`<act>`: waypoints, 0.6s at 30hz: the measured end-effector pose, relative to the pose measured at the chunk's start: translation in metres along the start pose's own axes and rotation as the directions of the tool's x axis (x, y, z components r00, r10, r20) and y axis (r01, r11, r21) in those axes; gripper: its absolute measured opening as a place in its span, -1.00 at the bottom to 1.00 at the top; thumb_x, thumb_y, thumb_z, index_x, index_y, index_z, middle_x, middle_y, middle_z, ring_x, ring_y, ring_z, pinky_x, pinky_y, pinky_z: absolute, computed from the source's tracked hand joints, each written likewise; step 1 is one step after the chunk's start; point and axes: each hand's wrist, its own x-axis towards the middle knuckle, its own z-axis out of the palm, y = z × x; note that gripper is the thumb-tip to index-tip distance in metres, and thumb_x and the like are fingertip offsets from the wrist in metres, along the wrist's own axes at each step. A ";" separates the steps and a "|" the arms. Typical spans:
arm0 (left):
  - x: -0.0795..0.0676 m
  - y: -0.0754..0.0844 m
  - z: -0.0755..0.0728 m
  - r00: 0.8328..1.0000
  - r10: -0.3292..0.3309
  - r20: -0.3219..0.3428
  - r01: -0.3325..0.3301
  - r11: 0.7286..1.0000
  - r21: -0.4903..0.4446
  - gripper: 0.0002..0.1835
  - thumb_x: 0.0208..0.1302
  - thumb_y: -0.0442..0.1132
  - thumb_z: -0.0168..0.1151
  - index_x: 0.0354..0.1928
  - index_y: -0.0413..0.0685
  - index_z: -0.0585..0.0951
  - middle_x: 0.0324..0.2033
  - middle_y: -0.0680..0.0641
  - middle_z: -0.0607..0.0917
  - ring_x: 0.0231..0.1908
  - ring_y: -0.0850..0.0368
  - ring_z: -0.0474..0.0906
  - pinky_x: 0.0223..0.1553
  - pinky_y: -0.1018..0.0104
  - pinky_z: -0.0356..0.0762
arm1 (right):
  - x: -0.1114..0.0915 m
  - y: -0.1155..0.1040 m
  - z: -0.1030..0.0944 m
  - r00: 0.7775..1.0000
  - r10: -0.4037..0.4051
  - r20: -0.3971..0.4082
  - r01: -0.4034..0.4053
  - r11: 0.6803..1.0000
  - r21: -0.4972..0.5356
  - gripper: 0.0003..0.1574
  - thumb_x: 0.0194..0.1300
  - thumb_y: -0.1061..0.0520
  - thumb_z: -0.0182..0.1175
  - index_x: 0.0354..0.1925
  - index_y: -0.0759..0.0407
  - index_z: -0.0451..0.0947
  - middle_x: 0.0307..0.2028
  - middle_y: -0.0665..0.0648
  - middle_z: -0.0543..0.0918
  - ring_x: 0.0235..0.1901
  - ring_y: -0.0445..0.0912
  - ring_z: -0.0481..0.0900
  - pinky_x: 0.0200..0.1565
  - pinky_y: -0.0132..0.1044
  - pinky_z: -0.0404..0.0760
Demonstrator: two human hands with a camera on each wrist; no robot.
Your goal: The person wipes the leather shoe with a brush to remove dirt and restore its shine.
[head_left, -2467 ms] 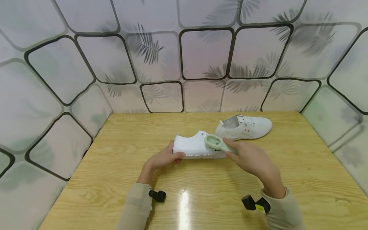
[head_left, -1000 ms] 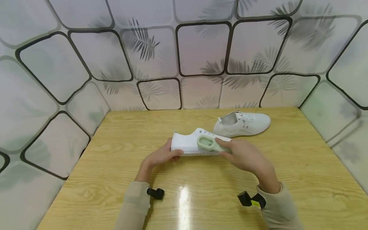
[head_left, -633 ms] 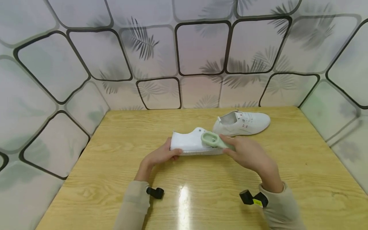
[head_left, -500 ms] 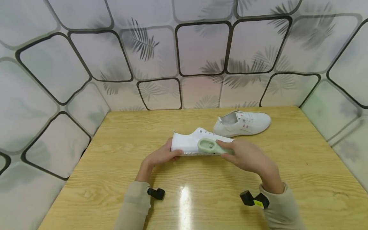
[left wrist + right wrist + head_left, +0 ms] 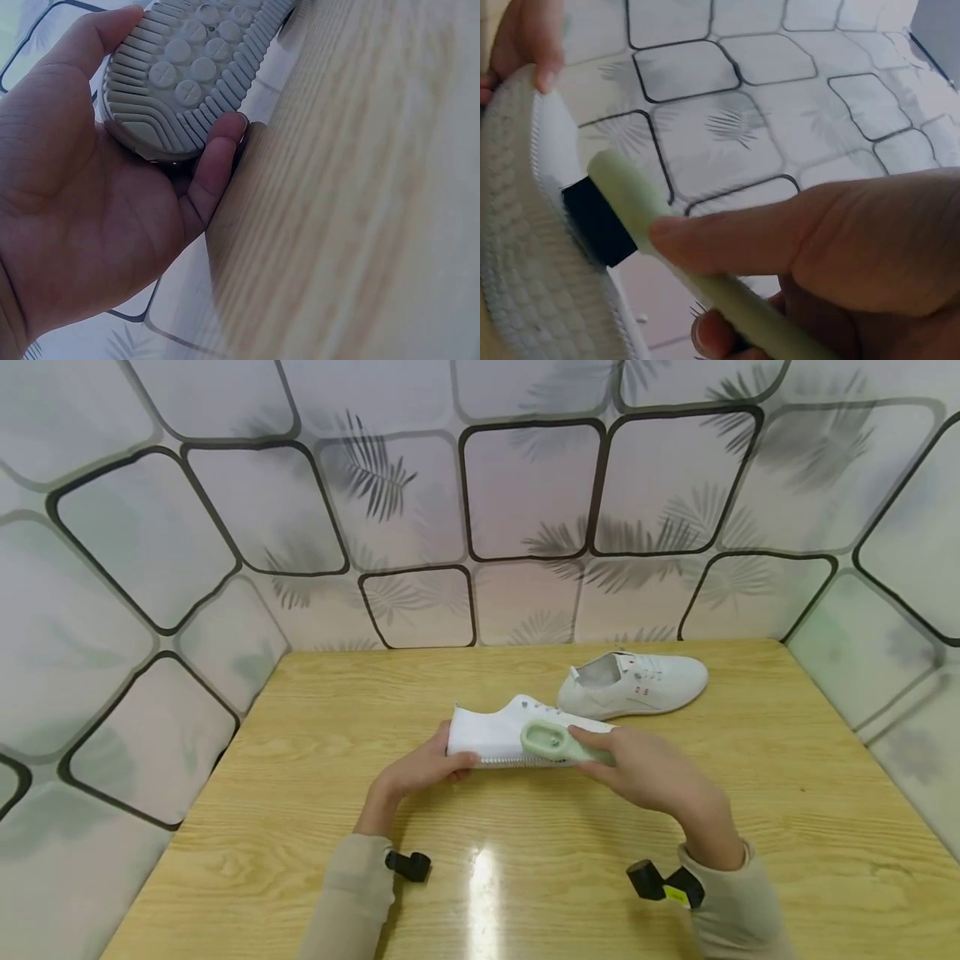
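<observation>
My left hand (image 5: 429,764) grips the heel of a white shoe (image 5: 483,732), thumb along the edge of its sole. In the left wrist view the grey ridged sole (image 5: 196,71) with round studs faces the camera, fingers curled round the heel. A pale green brush (image 5: 546,740) is in my right hand (image 5: 648,772), its handle pinched between thumb and fingers. Seen from the right wrist, the brush's dark bristles (image 5: 598,223) press on the shoe's side just above the sole. My right hand covers the toe in the head view.
A second white shoe (image 5: 637,683) lies behind on the wooden table (image 5: 322,710), toe to the right. Patterned cloth walls (image 5: 420,485) stand at the back and both sides of the table.
The brush has shifted back and forth slightly along the shoe's side with my right hand. My left hand has kept its grip on the heel.
</observation>
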 end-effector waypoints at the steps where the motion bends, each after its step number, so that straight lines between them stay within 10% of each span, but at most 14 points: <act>1: 0.000 0.000 0.000 1.000 0.005 0.004 -0.005 1.000 -0.003 -0.39 0.45 -0.11 0.16 0.27 -0.16 0.03 -0.28 -0.19 0.47 -0.36 0.04 0.39 -0.32 0.27 0.37 | -0.002 0.001 -0.002 1.000 0.009 -0.008 -0.009 1.000 -0.006 -0.34 0.43 0.05 0.19 0.42 0.13 0.34 -0.64 -0.03 0.42 -0.68 -0.23 0.23 -0.54 -0.27 0.32; 5: 0.000 0.001 0.001 1.000 -0.002 0.001 0.002 1.000 -0.022 -0.39 0.45 -0.10 0.15 0.26 -0.16 0.03 -0.26 -0.19 0.45 -0.36 0.02 0.38 -0.29 0.25 0.38 | -0.001 0.005 -0.004 0.998 0.040 -0.040 -0.042 0.998 -0.045 -0.33 0.44 0.01 0.17 0.43 0.09 0.32 -0.21 0.21 0.72 -0.53 -0.17 0.40 -0.44 -0.15 0.44; 13: 0.000 -0.001 0.002 0.999 0.034 0.025 -0.034 0.999 -0.004 -0.41 0.45 -0.12 0.15 0.27 -0.14 0.04 -0.28 -0.19 0.47 -0.37 0.04 0.38 -0.32 0.27 0.38 | -0.004 0.006 -0.003 0.999 -0.032 0.035 0.031 0.999 0.029 -0.35 0.44 0.03 0.16 0.42 0.11 0.33 -0.68 -0.10 0.24 -0.71 -0.25 0.16 -0.55 -0.29 0.27; 18: -0.001 0.000 0.001 1.000 0.006 0.012 -0.005 1.000 -0.008 -0.37 0.44 -0.07 0.15 0.28 -0.15 0.02 -0.25 -0.19 0.46 -0.35 0.04 0.39 -0.29 0.26 0.39 | -0.007 0.012 -0.012 0.999 0.037 -0.008 -0.037 0.999 -0.003 -0.34 0.45 0.04 0.16 0.43 0.11 0.31 -0.22 0.20 0.69 -0.58 -0.17 0.31 -0.45 -0.20 0.35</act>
